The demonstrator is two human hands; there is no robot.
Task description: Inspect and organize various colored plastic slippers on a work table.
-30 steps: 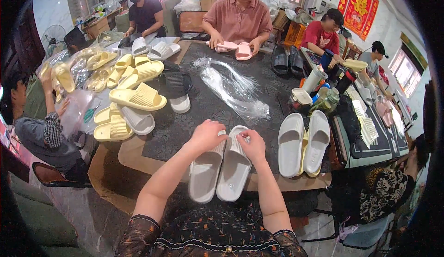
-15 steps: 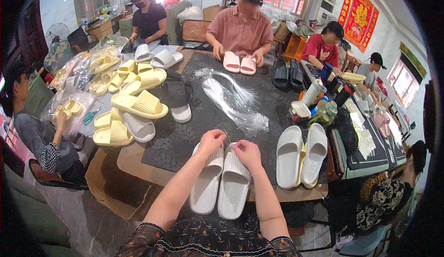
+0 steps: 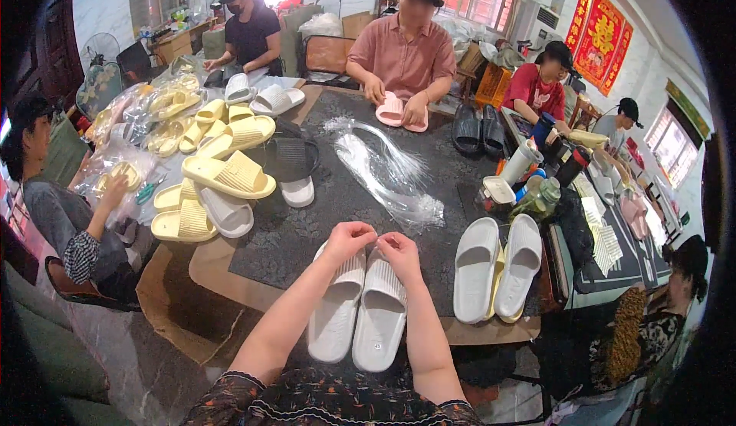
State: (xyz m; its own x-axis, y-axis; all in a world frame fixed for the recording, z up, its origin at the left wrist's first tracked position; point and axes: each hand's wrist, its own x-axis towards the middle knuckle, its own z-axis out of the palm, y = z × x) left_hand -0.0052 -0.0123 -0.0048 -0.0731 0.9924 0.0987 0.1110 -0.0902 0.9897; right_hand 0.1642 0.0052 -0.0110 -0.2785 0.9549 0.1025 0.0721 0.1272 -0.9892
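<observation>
A pair of light grey ribbed slides (image 3: 379,332) lies side by side at the table's near edge, toes pointing away from me. Over their straps, my left hand (image 3: 346,245) and my right hand (image 3: 399,256) are both closed in a pinch, fingertips almost touching. A thin clear strand seems to run between them; it barely shows. Beyond my hands a loose bundle of clear plastic strands (image 3: 376,177) spreads across the dark table mat (image 3: 287,230). To the right stands another grey pair (image 3: 475,271), with pale yellow soles showing between and beneath.
Yellow slides (image 3: 230,173) pile up at the left, beside bagged ones. Black slides (image 3: 468,128), bottles (image 3: 521,159) and a jar (image 3: 540,196) stand at the right. Across the table a co-worker (image 3: 402,50) handles pink slides (image 3: 389,109); other people sit around.
My hands have come closer together above the straps, the right one moving up off its slide. Across the table, the co-worker's hands have shifted on the pink slides.
</observation>
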